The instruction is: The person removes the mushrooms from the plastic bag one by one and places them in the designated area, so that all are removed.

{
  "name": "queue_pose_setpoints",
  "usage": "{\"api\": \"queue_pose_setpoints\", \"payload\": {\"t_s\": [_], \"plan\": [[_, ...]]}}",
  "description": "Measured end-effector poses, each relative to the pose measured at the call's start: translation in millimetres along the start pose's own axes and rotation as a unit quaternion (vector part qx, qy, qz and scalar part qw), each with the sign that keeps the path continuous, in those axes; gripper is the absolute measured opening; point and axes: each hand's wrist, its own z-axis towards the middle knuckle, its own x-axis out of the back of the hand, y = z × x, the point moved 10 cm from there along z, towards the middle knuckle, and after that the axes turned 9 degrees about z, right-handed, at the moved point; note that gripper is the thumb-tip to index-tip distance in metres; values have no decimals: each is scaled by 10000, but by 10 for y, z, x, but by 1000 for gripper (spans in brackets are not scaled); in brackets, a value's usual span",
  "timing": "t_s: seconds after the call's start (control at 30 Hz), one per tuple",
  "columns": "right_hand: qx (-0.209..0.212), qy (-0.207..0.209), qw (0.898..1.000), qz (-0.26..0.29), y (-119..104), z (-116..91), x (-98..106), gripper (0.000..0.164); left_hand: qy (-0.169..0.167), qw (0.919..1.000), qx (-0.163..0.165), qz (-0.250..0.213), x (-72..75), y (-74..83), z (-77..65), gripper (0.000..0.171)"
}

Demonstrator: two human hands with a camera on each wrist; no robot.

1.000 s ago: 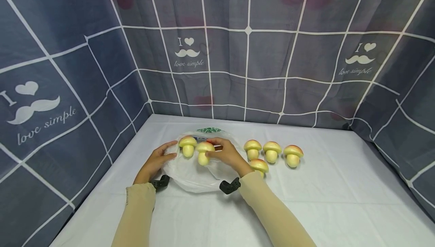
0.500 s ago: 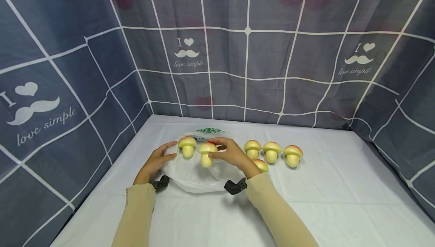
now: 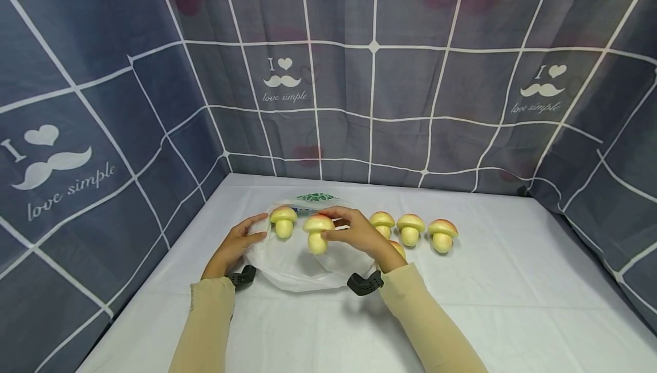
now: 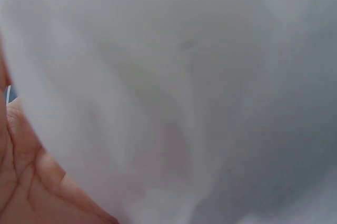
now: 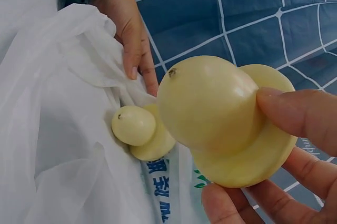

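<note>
My right hand (image 3: 359,236) pinches a toy mushroom (image 3: 317,242) by its side, thumb across the stem. The mushroom has a pale yellow stem and a yellow cap with some red on top; it is held above a white plastic bag (image 3: 287,273). A second toy mushroom (image 3: 284,226) lies on the bag plastic, close to my left hand (image 3: 233,250). My left fingers are extended along the bag's left side, as the right wrist view also shows. In the left wrist view, white plastic (image 4: 174,77) fills most of the picture beside the palm (image 4: 31,182).
To the right of the bag, several more toy mushrooms (image 3: 442,235) stand on the white tablecloth (image 3: 513,282), one partly behind the right wrist. A dark checked curtain (image 3: 349,76) encloses the table at the back and sides. Green and blue print (image 3: 315,197) marks the bag.
My right hand has drifted right and slightly toward me with the pinched mushroom, away from the one on the bag. The left hand has stayed in place.
</note>
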Motion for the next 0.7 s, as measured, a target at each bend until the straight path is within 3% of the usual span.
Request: {"api": "queue_pose_setpoints", "payload": {"t_s": [0.7], "plan": [[403,117,9990,132,-111,-230,218,51,8,10000,-4,-15,5,3,-5,66]]}}
